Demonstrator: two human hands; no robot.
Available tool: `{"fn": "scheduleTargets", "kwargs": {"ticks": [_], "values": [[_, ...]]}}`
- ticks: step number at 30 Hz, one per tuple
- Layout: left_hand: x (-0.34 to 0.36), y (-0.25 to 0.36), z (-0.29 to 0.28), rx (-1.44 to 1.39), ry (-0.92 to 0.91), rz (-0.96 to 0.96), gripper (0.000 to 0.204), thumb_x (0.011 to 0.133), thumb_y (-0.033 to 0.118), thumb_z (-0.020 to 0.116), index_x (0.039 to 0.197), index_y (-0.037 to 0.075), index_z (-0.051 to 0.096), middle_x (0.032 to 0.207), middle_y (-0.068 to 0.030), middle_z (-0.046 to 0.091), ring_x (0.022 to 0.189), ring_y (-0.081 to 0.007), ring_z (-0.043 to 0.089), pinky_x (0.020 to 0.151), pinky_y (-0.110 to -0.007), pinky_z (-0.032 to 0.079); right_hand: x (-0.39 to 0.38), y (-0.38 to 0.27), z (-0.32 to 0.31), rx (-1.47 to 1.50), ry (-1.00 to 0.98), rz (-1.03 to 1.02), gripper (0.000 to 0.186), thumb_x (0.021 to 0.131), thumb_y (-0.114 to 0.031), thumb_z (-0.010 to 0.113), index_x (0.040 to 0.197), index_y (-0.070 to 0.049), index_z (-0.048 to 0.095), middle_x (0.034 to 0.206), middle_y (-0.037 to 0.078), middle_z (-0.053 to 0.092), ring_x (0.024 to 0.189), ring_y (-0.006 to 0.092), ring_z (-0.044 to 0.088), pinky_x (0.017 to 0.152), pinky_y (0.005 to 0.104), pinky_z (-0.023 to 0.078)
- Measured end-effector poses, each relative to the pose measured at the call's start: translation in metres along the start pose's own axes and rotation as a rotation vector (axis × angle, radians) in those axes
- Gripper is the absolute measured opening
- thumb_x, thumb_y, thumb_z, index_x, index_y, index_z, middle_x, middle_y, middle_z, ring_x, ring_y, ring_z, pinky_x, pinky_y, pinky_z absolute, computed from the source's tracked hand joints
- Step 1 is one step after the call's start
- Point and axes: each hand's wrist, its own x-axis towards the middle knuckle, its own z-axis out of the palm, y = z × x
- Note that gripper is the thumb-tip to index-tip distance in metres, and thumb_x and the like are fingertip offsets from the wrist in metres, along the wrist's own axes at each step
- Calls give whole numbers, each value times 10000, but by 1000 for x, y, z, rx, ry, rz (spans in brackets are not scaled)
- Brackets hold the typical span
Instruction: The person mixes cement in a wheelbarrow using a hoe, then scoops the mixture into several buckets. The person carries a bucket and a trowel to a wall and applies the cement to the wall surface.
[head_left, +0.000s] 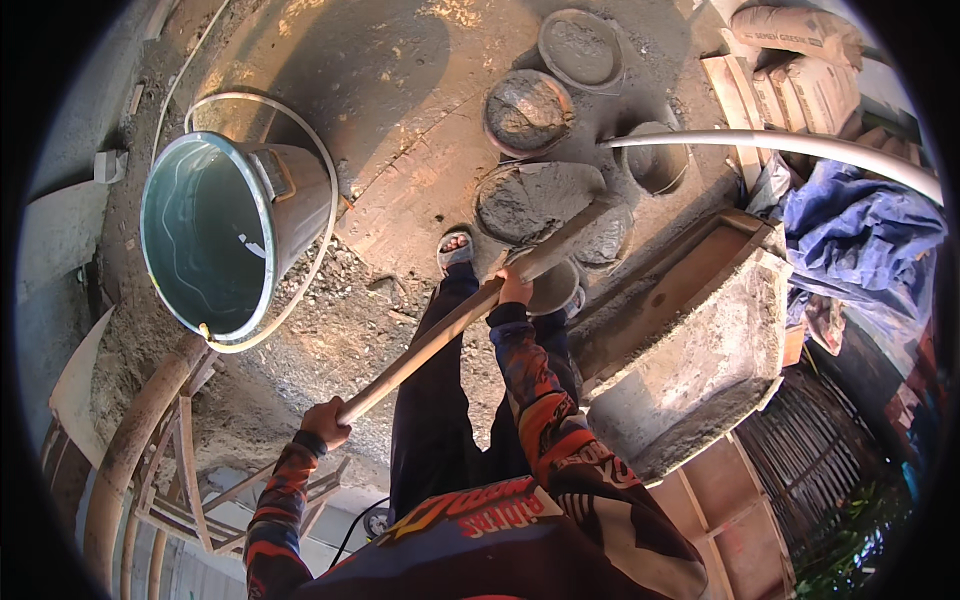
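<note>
Where 2 Hands Close: 1 Long-Handled Tool

- Left hand point(327, 424): below centre-left of the frame; fingers curled fully round the wood, at or near the butt end.
- Right hand point(514, 288): at frame centre; fingers wrapped about the same shaft, high up near the head, with no gap seen under the palm.
- Long-handled tool point(425, 352): 1, slanting from lower left to upper right across the centre. Pale wooden shaft, grey head; exact blade shape hard to tell against the grey mix point(550, 188) it meets.
- Handling, as judged: shaft stiff and sturdy; head end the heavier, more so with wet mix clinging. Wood likely to slip under damp palms. Best held with 1 hand close to the head for the weight, 1 near the butt for leverage.
- Pail point(553, 292): 1, grey, just beside the right hand.
- Sandalled foot point(455, 249): 1, left of the head.
- Round tubs point(512, 150): 3, top centre to upper right; at least 2 hold grey material.
- Trough-like box point(720, 345): 1, right of centre, crusted grey.
- Bucket point(302, 215): 1, large, upper left, water inside, pale hose point(240, 97) looped about it.
- Blue tarp point(860, 230): crumpled, right edge; sacks point(815, 90) stacked above it.
</note>
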Motion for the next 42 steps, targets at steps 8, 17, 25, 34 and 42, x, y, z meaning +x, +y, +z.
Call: {"fn": "scheduleTargets", "kwargs": {"ticks": [8, 17, 25, 34, 42], "values": [[-6, 57, -68, 228, -1, 199, 431, 583, 144, 680, 984, 113, 524, 761, -136, 597, 730, -319, 593, 650, -382, 476, -60, -41, -120, 762, -245, 303, 138, 638, 26, 525, 767, -7, 488, 685, 116, 517, 697, 261, 557, 687, 393, 460], [-9, 213, -45, 635, -104, 355, 351, 532, 121, 728, 834, 83, 554, 771, -112, 597, 743, -305, 595, 651, -367, 482, -114, -72, -335, 1134, -80, 143, 162, 635, 71, 515, 760, -29, 493, 697, 94, 550, 695, 232, 561, 689, 345, 452], [23, 516, 159, 1141, -363, 510, 294, 627, 289, 676, 812, 99, 549, 672, -135, 603, 664, -337, 597, 598, -416, 483, 27, -8, -631, 1242, 374, 61, 113, 691, -111, 507, 750, -28, 457, 673, 132, 523, 615, 274, 530, 614, 401, 469], [34, 653, 490, 853, -565, 699, 489, 742, 404, 605, 887, -36, 449, 664, -240, 579, 643, -405, 580, 571, -439, 466, 266, 104, -909, 278, 892, 362, 432, 681, -273, 588, 863, 109, 497, 776, 209, 593, 636, 301, 626, 541, 402, 521], [-36, 692, 442, 807, -574, 468, 449, 802, 385, 556, 932, -31, 446, 714, -250, 563, 654, -403, 576, 559, -444, 443, 289, 66, -814, 815, 370, 486, 576, 714, 5, 538, 1163, 39, 179, 778, 255, 503, 534, 361, 571, 431, 522, 497]]}}
